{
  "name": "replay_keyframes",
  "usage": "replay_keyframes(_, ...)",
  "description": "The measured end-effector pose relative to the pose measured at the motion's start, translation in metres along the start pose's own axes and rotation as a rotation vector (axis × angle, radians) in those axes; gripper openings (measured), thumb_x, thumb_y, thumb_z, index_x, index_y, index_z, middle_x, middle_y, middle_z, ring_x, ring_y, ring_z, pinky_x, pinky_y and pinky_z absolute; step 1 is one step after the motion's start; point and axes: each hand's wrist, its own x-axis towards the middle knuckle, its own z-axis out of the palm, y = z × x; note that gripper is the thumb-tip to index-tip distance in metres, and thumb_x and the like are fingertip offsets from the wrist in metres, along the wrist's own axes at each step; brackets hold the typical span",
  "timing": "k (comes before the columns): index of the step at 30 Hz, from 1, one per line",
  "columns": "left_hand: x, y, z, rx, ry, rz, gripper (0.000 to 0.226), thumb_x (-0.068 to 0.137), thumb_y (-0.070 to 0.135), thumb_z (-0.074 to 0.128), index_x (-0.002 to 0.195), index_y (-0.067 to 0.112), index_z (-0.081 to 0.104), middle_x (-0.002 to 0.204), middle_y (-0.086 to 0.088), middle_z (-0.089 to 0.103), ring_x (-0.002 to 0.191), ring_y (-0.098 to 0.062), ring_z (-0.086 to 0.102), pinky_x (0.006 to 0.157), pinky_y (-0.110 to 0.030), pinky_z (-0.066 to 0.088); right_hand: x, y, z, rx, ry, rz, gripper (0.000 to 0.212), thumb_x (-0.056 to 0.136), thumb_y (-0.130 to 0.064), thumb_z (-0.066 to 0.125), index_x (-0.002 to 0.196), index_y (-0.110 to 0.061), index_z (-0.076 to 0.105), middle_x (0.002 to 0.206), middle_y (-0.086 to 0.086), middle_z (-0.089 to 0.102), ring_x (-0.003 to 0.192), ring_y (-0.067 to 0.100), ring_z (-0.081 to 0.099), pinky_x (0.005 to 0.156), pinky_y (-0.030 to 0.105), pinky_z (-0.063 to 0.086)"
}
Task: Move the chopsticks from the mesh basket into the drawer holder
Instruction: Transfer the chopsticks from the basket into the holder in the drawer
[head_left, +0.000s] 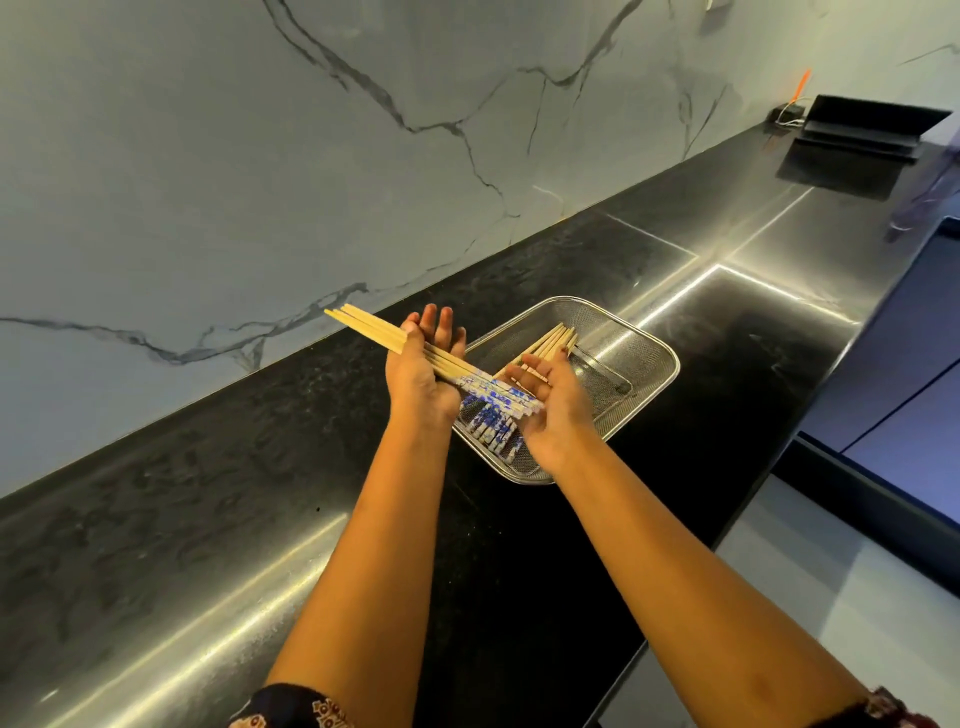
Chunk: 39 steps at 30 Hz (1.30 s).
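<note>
Several chopsticks (364, 329) lie across flat left hand (415, 387); right hand (558, 410) flat against patterned ends. Ungripped bundle may roll onto countertop (249, 467).

Your left hand (423, 374), right hand (556, 410) and chopsticks (447, 366) are blocking the basket's (660, 343) near half; the wall (260, 182) is standing behind; the counter (260, 467) is lying open leftward.

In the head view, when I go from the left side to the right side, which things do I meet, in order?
Wooden ends of the chopsticks → left hand → right hand → right side of the mesh basket → black stand at the far right.
</note>
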Motion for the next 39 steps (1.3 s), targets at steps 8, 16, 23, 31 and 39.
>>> replay_keyframes(8, -0.018, -0.011, 0.008, 0.000, -0.062, 0.033, 0.012, 0.099, 0.018, 0.042, 0.096, 0.016, 0.054, 0.085, -0.001, 0.070, 0.071, -0.014, 0.072, 0.080, -0.036, 0.056, -0.008, -0.003, 0.001, 0.233, 0.076, -0.079, 0.057, 0.098, -0.057, 0.025, 0.106, -0.011, 0.057, 0.105, 0.010, 0.065, 0.097, 0.022, 0.062, 0.098, 0.045, 0.048)
replay_keyframes(16, -0.046, -0.031, 0.006, 0.030, -0.050, 0.017, 0.015, 0.099, 0.018, 0.043, 0.091, 0.016, 0.055, 0.085, -0.002, 0.071, 0.077, -0.017, 0.072, 0.077, -0.035, 0.056, -0.024, -0.003, -0.005, 0.239, 0.060, -0.081, 0.069, 0.094, -0.064, 0.021, 0.123, -0.010, 0.054, 0.111, 0.012, 0.064, 0.106, 0.027, 0.060, 0.093, 0.043, 0.051)
replay_keyframes(23, -0.088, -0.053, 0.015, 0.060, -0.081, -0.036, 0.015, 0.099, 0.020, 0.044, 0.089, 0.018, 0.055, 0.086, -0.001, 0.072, 0.081, -0.016, 0.072, 0.079, -0.033, 0.056, -0.052, -0.015, -0.033, 0.224, 0.098, -0.130, 0.065, 0.095, -0.063, 0.021, 0.102, -0.011, 0.060, 0.095, 0.011, 0.067, 0.095, 0.027, 0.064, 0.094, 0.042, 0.052)
replay_keyframes(31, -0.162, -0.103, 0.009, 0.075, -0.155, -0.099, 0.013, 0.098, 0.017, 0.045, 0.091, 0.016, 0.056, 0.080, 0.000, 0.074, 0.079, -0.015, 0.071, 0.087, -0.037, 0.054, -0.108, -0.028, -0.112, 0.174, 0.069, -0.166, 0.064, 0.096, -0.060, 0.024, 0.099, -0.007, 0.061, 0.086, 0.011, 0.067, 0.083, 0.023, 0.064, 0.088, 0.039, 0.051)
replay_keyframes(39, -0.237, -0.181, -0.050, 0.254, -0.327, -0.248, 0.018, 0.100, 0.019, 0.041, 0.103, 0.013, 0.057, 0.089, -0.006, 0.070, 0.083, -0.019, 0.070, 0.081, -0.037, 0.057, -0.162, -0.060, -0.197, -0.735, -0.078, -0.229, 0.037, 0.099, -0.033, 0.046, 0.119, -0.008, 0.063, 0.108, 0.008, 0.066, 0.099, 0.021, 0.059, 0.080, 0.029, 0.047)
